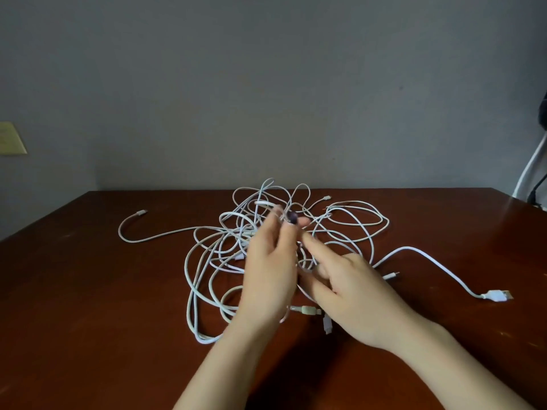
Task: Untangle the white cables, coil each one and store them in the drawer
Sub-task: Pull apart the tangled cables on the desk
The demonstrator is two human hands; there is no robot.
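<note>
atop the brown table, left hand fingers pinch tangled white cables, right hand fingers loose, grey wall behind.

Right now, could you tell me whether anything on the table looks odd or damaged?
Only the cables: they lie in one tangled heap on the table, plugs trailing out. No damage or spill shows.

Glossy reddish wood table; smooth white plastic cables
</note>
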